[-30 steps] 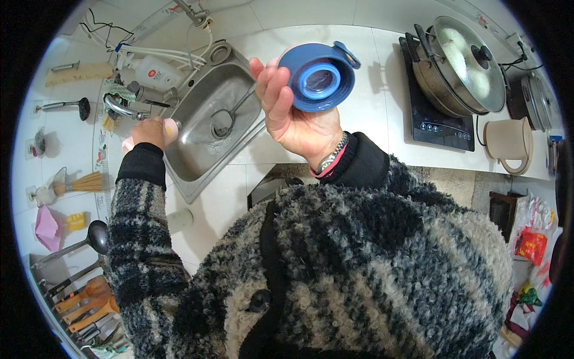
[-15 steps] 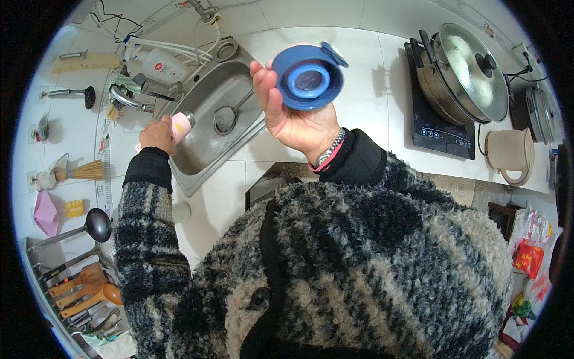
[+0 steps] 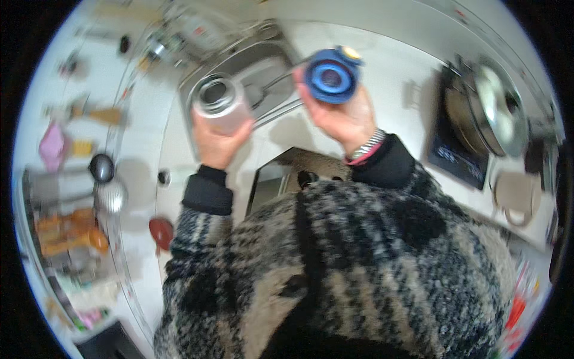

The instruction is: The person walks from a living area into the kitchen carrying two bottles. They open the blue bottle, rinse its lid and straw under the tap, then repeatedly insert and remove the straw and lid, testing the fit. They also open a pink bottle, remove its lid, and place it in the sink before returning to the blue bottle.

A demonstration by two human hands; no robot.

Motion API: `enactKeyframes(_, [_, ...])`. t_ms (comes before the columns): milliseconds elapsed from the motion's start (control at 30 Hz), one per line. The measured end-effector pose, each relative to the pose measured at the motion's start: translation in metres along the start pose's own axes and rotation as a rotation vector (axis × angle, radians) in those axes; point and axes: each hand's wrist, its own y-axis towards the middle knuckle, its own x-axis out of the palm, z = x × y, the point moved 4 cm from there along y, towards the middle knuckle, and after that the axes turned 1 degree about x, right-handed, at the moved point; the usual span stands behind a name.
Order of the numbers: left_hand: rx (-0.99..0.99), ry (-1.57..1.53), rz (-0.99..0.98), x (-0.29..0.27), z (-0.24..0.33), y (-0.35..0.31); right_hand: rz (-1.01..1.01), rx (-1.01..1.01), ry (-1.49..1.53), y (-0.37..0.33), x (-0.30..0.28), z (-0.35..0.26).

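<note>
My left hand [image 3: 220, 139] is wrapped round a pale pink thermos bottle [image 3: 232, 112], held in front of the sink. Its steel mouth faces up toward me, uncapped, with a dark interior. In my right hand [image 3: 345, 119] rests a blue bottle lid [image 3: 332, 76], its underside with a round inner ring turned up. A small flip cap [image 3: 351, 55] sticks out at the lid's upper right edge. The fingers curl along the lid's left side and the palm lies beneath it. Bottle and lid are apart. The picture is smeared by motion.
Behind the bottle lies the steel sink [image 3: 179, 96] with a strainer [image 3: 254, 94] in it. At right, a lidded steamer pot [image 3: 472, 113] stands on a black induction cooker [image 3: 445, 152], near a beige pitcher [image 3: 518, 194]. Ladles and wooden utensils [image 3: 75, 230] line the left wall.
My left hand has brought the bottle up from the sink's left side, to the right, turning its mouth toward me. The view has shifted; my right hand still holds the lid, now less tilted.
</note>
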Motion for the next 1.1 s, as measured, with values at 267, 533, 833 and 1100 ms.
enactKeyframes(267, [-0.057,-0.066,-0.116,0.036,0.087,-0.108,0.582,0.030,-0.514,-0.051,-0.073,-0.007])
enactKeyframes(533, [-0.048,0.117,0.165,-0.045,0.103,-0.200,0.442,0.216,-0.582,-0.048,-0.076,0.067])
enactKeyframes(833, [-0.418,-0.101,0.270,-0.130,0.054,-0.345,0.275,0.411,-0.842,-0.051,-0.108,0.190])
enactKeyframes(1100, [-0.525,0.114,0.523,-0.192,0.007,-0.466,0.481,0.580,-1.407,-0.034,-0.192,0.230])
